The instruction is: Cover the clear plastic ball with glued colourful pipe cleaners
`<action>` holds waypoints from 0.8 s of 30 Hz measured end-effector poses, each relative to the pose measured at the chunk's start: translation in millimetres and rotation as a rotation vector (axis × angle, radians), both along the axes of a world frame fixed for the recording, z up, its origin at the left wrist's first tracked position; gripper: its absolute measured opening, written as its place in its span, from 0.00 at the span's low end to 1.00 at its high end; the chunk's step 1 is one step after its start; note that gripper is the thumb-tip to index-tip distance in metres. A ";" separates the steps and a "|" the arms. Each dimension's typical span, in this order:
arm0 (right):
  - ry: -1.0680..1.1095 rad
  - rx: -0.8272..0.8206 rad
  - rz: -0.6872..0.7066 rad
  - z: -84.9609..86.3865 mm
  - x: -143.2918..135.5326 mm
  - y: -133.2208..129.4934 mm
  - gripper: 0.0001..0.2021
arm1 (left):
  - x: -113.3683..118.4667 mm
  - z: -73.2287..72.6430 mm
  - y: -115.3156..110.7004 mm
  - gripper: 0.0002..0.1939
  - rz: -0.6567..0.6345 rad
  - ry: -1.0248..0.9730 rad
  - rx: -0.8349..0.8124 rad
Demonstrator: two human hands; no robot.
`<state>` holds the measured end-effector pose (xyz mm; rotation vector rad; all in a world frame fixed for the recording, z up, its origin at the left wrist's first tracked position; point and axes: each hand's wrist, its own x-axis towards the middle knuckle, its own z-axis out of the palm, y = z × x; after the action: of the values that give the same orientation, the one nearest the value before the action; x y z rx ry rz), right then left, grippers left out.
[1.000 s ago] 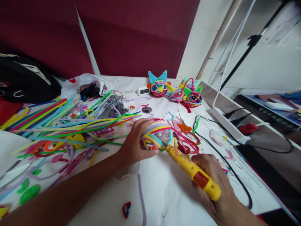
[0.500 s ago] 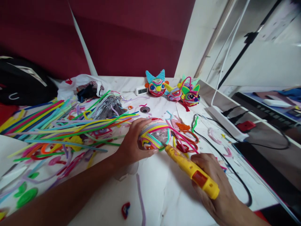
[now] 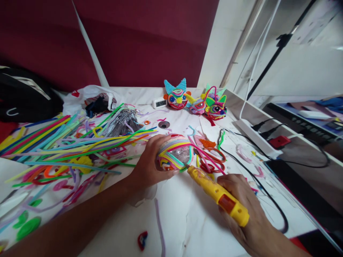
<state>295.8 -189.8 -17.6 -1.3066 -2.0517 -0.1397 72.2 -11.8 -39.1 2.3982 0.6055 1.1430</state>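
My left hand (image 3: 150, 164) is wrapped round a clear plastic ball (image 3: 181, 155) partly covered in bands of coloured pipe cleaners. Pink pipe cleaner ends trail from its right side. A yellow hot glue gun (image 3: 214, 189) is gripped in my right hand (image 3: 241, 203). Its nozzle is at the lower right of the ball, by a green strip; whether it touches cannot be made out. Behind the ball's right side lie red-handled scissors (image 3: 218, 155). On the table in front are a lilac pipe cleaner (image 3: 160, 226) and a small red and blue piece (image 3: 142, 240).
Loose pipe cleaners (image 3: 53, 142) cover the left side. At the back stand finished animal heads (image 3: 177, 96) and a small digital clock (image 3: 160, 103). A power strip (image 3: 258, 139) with plugs sits right; a black cable (image 3: 257, 175) curves near my right hand.
The whole view shifts slightly, with things appearing a little further left. Both hands keep their holds, and the glue gun's nozzle stays at the same part of the ball.
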 end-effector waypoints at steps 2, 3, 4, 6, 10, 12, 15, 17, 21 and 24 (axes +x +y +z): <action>0.000 0.013 0.009 0.3 -0.5 0.7 0.12 | 0.0 -0.1 0.0 0.44 -0.007 -0.001 -0.006; -0.001 0.016 0.011 0.4 -0.7 1.0 0.12 | -0.1 -0.2 0.0 0.44 -0.009 0.003 -0.007; -0.003 0.015 0.015 0.5 -0.8 1.3 0.12 | -0.2 -0.4 0.1 0.44 -0.009 0.002 -0.006; -0.010 0.012 0.021 0.5 -0.7 1.6 0.13 | -0.6 -1.0 0.3 0.44 -0.009 -0.001 -0.003; -0.016 0.010 0.020 1.6 -0.1 1.6 0.13 | -0.9 -3.5 1.4 0.44 0.001 -0.010 -0.007; -0.018 0.017 0.012 2.9 -0.3 1.6 0.14 | -0.7 -5.1 2.4 0.44 -0.002 -0.020 -0.006; -0.026 0.034 -0.004 4.4 -0.4 1.5 0.13 | -0.5 -6.9 3.7 0.45 -0.007 -0.032 0.004; -0.028 0.031 -0.013 4.2 0.0 1.1 0.12 | -0.5 -7.1 3.9 0.45 -0.011 -0.028 0.006; -0.023 0.021 -0.018 2.5 1.5 0.8 0.12 | -0.4 -5.9 3.2 0.45 -0.014 -0.035 0.002; -0.036 0.042 -0.017 2.5 1.7 1.0 0.12 | -0.1 -5.3 2.6 0.45 -0.009 -0.035 -0.004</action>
<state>297.5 -188.8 -15.1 -1.3048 -2.0568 -0.2143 72.1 -9.1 -44.5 2.3703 0.5849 1.1759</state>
